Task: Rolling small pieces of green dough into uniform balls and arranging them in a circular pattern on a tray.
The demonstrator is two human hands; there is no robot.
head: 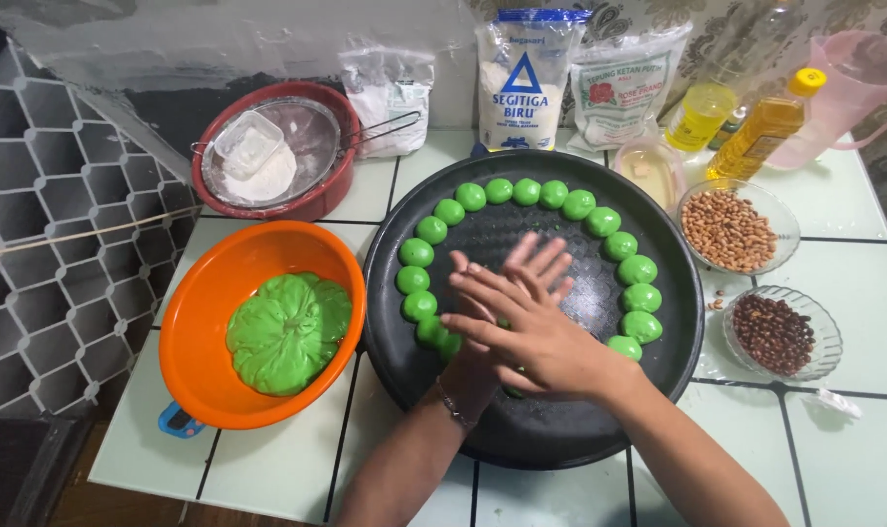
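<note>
My two hands are pressed palm to palm over a round black tray (560, 434). My right hand (531, 337) lies on top, and my left hand (539, 262) is beneath it with its fingers pointing away. A small piece of green dough (514, 392) peeks out between the palms; most of it is hidden. Several green dough balls (526, 191) lie in an arc along the tray's left, far and right rim. To the left, an orange bowl (204, 303) holds a large lump of green dough (287, 332).
A red bowl with a sieve and flour (268, 161) stands at the back left. Flour bags (523, 78) line the wall. At the right are an oil bottle (767, 127), a pink pitcher (853, 78), a peanut bowl (728, 229) and a bowl of dark beans (775, 334).
</note>
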